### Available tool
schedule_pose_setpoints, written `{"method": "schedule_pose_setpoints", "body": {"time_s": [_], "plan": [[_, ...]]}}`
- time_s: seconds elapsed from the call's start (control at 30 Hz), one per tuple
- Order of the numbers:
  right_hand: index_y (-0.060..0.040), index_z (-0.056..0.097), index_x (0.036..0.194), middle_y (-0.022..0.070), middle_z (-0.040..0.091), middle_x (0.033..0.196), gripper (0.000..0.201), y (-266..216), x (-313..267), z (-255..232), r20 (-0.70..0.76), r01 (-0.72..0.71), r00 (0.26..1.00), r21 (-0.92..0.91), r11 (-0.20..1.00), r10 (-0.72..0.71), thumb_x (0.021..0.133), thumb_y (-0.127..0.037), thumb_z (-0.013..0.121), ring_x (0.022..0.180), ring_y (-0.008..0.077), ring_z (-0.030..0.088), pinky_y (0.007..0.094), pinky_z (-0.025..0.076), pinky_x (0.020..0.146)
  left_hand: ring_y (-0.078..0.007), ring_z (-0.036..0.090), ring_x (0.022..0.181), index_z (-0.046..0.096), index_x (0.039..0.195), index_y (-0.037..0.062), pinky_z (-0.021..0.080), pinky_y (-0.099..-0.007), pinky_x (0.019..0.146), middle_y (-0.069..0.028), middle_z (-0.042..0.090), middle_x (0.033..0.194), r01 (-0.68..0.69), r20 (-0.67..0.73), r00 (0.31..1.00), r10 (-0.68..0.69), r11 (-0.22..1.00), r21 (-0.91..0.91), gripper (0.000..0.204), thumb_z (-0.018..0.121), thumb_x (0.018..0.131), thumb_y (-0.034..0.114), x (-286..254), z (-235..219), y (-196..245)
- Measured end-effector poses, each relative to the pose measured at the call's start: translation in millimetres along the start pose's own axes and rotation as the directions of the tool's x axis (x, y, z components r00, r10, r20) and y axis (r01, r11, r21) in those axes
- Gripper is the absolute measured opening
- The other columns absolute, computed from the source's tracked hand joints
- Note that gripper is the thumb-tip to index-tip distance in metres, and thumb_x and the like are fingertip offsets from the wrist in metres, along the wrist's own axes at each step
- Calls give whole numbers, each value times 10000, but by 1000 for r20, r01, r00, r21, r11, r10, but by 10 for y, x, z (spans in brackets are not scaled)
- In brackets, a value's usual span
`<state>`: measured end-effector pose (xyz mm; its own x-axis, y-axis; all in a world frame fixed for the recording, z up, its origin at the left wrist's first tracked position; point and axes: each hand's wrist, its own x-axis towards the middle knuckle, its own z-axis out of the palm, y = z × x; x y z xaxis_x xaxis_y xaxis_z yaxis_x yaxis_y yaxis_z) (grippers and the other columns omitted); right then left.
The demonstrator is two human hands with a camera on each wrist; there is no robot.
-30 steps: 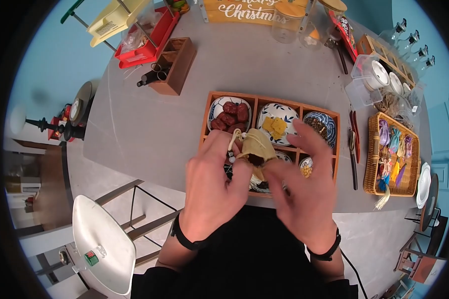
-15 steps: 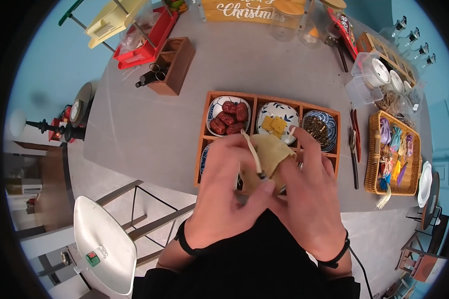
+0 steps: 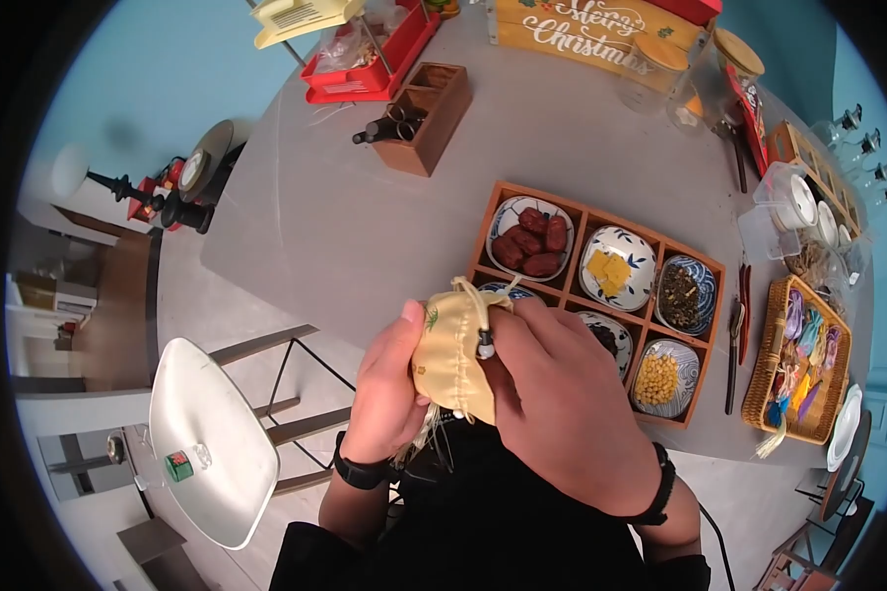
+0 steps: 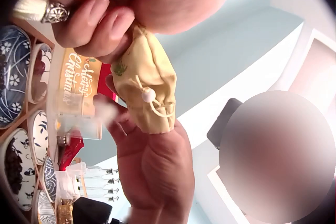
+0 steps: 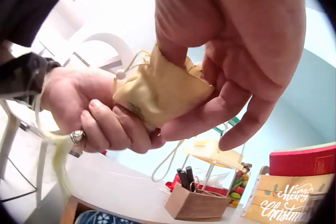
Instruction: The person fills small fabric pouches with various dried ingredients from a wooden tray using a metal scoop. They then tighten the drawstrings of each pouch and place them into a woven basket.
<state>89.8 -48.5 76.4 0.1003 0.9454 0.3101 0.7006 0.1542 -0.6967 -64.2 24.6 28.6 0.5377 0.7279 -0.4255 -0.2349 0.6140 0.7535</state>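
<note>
A small yellow satin drawstring pouch (image 3: 451,357) is held up between both hands, off the near side of the wooden compartment tray (image 3: 574,229). My left hand (image 3: 384,406) grips its bottom end, with a pale tassel (image 4: 30,11) with a silver bead hanging from the same hand. Fingers of my right hand (image 3: 574,409) reach into the pouch's mouth, the rest curled around its rim; what lies inside is hidden. A cord with a bead (image 4: 148,95) hangs on the pouch's side. Bowls in the tray hold red dates (image 3: 530,241), yellow pieces (image 3: 609,272), dried leaves (image 3: 682,297) and yellow beans (image 3: 657,380).
Right of the tray lie dark slim tools (image 3: 735,345) and a wicker basket (image 3: 757,379) of colourful tassels. A wooden holder (image 3: 426,123) with scissors stands at the back left. Lidded glass jars (image 3: 652,84) and a Christmas sign (image 3: 532,34) are at the back. A white chair (image 3: 207,424) stands left.
The head view has turned left, and both hands have carried the pouch left of the tray. The left hand has shifted to the pouch's bottom; the right fingers are now in its mouth.
</note>
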Motion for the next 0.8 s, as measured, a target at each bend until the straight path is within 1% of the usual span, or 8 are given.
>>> {"method": "schedule_pose_setpoints", "body": {"time_s": [0.17, 0.2, 0.33, 0.4, 0.53, 0.57, 0.63, 0.8], "plan": [[35, 543, 944, 107, 514, 821, 201, 98, 32, 199, 50, 83, 996, -88, 993, -79, 784, -65, 610, 773, 263, 553, 366, 429, 731, -171, 634, 926, 512, 1206, 6, 518, -313, 815, -84, 630, 1043, 99, -13, 995, -104, 974, -205, 403, 402, 1023, 348, 66, -89, -191], [31, 547, 939, 110, 515, 831, 207, 126, 36, 216, 67, 99, 994, -175, 980, -88, 779, -77, 622, 750, 261, 549, 366, 429, 711, -59, 499, 531, 548, 1094, 27, 330, -202, 393, -13, 597, 786, 82, -102, 991, -88, 994, -67, 418, 371, 1027, 399, 71, 9, -167], [1, 572, 959, 110, 534, 897, 230, 214, 75, 214, 190, 57, 982, -205, 977, -17, 782, -120, 652, 714, 263, 565, 379, 448, 676, -53, 513, 540, 554, 1089, 24, 332, -187, 394, -15, 601, 790, 81, -85, 993, -76, 996, 46, 423, 380, 1023, 404, 67, -135, -188], [-20, 586, 951, 101, 545, 905, 211, 229, 77, 220, 178, 2, 984, -19, 1000, 1, 784, -127, 658, 721, 266, 577, 380, 459, 672, -130, 624, 805, 528, 1140, 11, 521, -284, 740, -92, 633, 902, 48, -87, 995, -49, 999, -12, 351, 436, 1012, 325, 69, -282, -240], [-28, 644, 1031, 87, 624, 926, 253, 318, 137, 15, 154, -123, 984, 252, 960, 86, 781, -54, 676, 803, 246, 656, 319, 530, 701, -140, 601, 667, 536, 1145, 19, 461, -207, 504, -87, 627, 986, 36, -109, 992, -64, 969, -244, 337, 421, 1005, 303, 69, -524, -200], [-23, 645, 1035, 85, 625, 903, 252, 393, 176, -40, 98, -133, 989, 276, 952, 109, 785, -47, 672, 792, 243, 655, 321, 526, 703, -113, 530, 564, 539, 1133, 3, 373, -200, 424, -96, 602, 867, -25, -319, 945, -75, 955, -296, 384, 425, 999, 344, 73, -433, -172], [-4, 645, 985, 139, 625, 935, 207, 673, 324, -107, 35, -176, 984, 44, 983, 174, 787, -64, 654, 821, 275, 653, 359, 522, 720, -129, 466, 529, 528, 1120, -2, 368, -204, 429, -100, 539, 815, -70, 179, 970, 166, 892, -446, 400, 415, 990, 358, 143, -790, -272], [9, 653, 989, 148, 621, 956, 195, 1135, 539, 110, 25, -182, 982, -177, 967, 190, 811, -70, 656, 833, 304, 649, 374, 519, 724, -114, 379, 504, 491, 1120, -9, 349, -193, 425, -100, 472, 773, -49, 155, 977, 145, 865, -499, 382, 488, 964, 340, 157, -671, -340]]}}
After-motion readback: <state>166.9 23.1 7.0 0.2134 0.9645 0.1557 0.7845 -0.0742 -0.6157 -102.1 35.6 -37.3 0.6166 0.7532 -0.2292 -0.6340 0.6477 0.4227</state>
